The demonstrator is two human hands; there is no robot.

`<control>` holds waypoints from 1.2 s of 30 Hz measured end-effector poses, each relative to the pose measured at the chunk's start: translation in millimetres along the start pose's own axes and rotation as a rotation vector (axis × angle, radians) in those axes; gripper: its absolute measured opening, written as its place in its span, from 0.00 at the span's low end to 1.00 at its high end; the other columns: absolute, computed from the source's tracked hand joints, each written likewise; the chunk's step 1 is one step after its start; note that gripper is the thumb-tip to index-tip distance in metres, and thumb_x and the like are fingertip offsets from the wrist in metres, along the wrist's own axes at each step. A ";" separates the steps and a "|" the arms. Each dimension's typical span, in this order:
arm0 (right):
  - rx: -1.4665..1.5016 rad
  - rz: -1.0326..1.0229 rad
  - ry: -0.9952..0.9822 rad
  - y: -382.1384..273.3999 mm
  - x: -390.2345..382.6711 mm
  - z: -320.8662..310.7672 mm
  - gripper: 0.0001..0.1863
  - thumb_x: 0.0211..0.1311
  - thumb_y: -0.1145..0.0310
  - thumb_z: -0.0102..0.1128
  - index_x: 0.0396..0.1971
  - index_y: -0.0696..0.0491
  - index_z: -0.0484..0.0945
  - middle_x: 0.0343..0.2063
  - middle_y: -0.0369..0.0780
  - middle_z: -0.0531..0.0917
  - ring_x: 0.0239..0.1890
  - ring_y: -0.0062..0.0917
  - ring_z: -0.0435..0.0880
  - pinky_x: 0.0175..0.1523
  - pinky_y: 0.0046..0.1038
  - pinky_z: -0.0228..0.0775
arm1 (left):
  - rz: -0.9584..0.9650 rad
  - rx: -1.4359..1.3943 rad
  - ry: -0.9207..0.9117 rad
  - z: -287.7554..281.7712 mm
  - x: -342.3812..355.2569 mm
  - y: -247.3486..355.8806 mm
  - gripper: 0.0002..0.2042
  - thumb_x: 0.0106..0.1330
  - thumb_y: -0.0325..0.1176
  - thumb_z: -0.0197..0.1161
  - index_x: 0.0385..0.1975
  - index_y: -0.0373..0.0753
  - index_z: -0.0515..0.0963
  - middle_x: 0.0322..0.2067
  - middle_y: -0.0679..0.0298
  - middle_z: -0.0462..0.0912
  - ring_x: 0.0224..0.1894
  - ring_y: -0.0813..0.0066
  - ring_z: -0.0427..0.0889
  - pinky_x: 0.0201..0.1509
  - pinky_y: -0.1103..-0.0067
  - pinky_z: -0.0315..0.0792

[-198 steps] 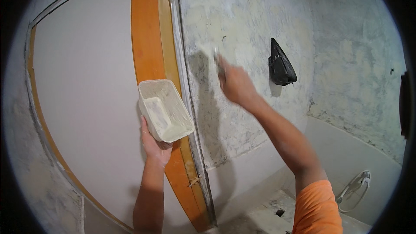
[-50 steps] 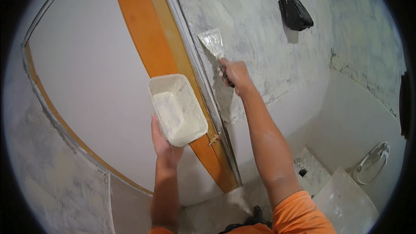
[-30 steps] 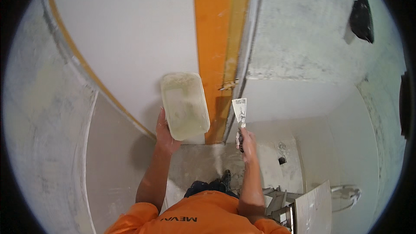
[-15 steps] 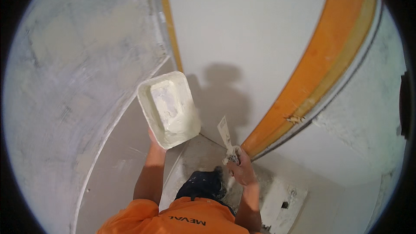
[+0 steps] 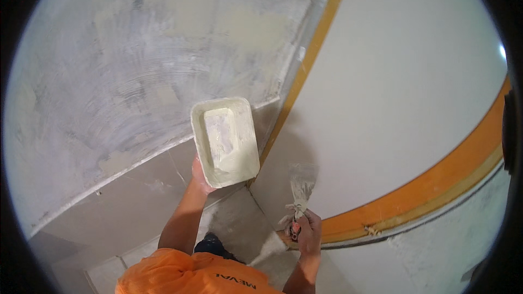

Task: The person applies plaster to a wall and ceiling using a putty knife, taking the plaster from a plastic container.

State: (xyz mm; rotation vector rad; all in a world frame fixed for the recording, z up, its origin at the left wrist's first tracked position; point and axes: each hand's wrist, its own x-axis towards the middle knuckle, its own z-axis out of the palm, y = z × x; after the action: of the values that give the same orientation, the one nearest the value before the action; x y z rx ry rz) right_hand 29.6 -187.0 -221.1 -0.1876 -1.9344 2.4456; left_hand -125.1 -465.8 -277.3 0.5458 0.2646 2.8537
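Note:
A white rectangular tub [image 5: 253, 147], its walls smeared with pale filler, rests in my left hand [image 5: 200, 177], which grips it from below at the near left side. Pale filler [image 5: 231, 163] coats the inside, thickest toward the near end. Most of my left fingers are hidden beneath the tub. To the right and lower, my right hand [image 5: 309, 234] is closed round the reddish handle of a putty knife [image 5: 302, 185]. The wide blade points up and away, and lumps of filler cling where blade meets handle. Knife and tub are apart.
On the left rises a wall [image 5: 136, 71] with patchy filler and a ragged lower edge. A white door-like panel [image 5: 392, 76] stands ahead, between a yellow strip [image 5: 310, 57] and a curved orange frame [image 5: 436, 196]. The dusty floor [image 5: 234, 223] shows below.
The view has swung left, bringing more of the filled wall into sight. My right hand has turned the putty knife so its blade's broad face shows. The tub stays in my left hand.

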 end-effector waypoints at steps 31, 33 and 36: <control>-1.175 -0.678 -0.632 -79.1 136.3 91.2 0.21 0.55 0.69 0.66 0.51 0.52 0.82 0.46 0.43 0.82 0.44 0.41 0.84 0.48 0.40 0.77 | 0.372 0.547 0.607 34.5 16.8 24.4 0.37 0.76 0.62 0.41 0.72 0.37 0.56 0.66 0.50 0.68 0.66 0.56 0.71 0.68 0.63 0.67; -1.001 -0.711 -0.630 -86.4 139.4 75.9 0.20 0.55 0.69 0.66 0.51 0.53 0.82 0.45 0.44 0.82 0.45 0.40 0.84 0.49 0.39 0.77 | 0.444 0.571 0.627 38.6 12.6 16.1 0.37 0.76 0.62 0.41 0.72 0.37 0.56 0.66 0.50 0.68 0.66 0.56 0.71 0.69 0.63 0.67; -1.019 -0.747 -0.659 -87.8 139.4 50.8 0.21 0.55 0.69 0.66 0.51 0.53 0.81 0.44 0.44 0.83 0.44 0.42 0.84 0.49 0.40 0.77 | 0.514 0.600 0.680 48.0 3.8 -4.8 0.36 0.76 0.61 0.41 0.72 0.37 0.56 0.66 0.51 0.68 0.66 0.56 0.71 0.69 0.62 0.67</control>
State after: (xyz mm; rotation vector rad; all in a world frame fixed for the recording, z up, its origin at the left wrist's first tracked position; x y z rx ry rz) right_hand -119.4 -203.4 -135.9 1.2096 -2.5966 0.9628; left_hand -109.4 -453.8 -233.2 -0.3703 1.2812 3.3372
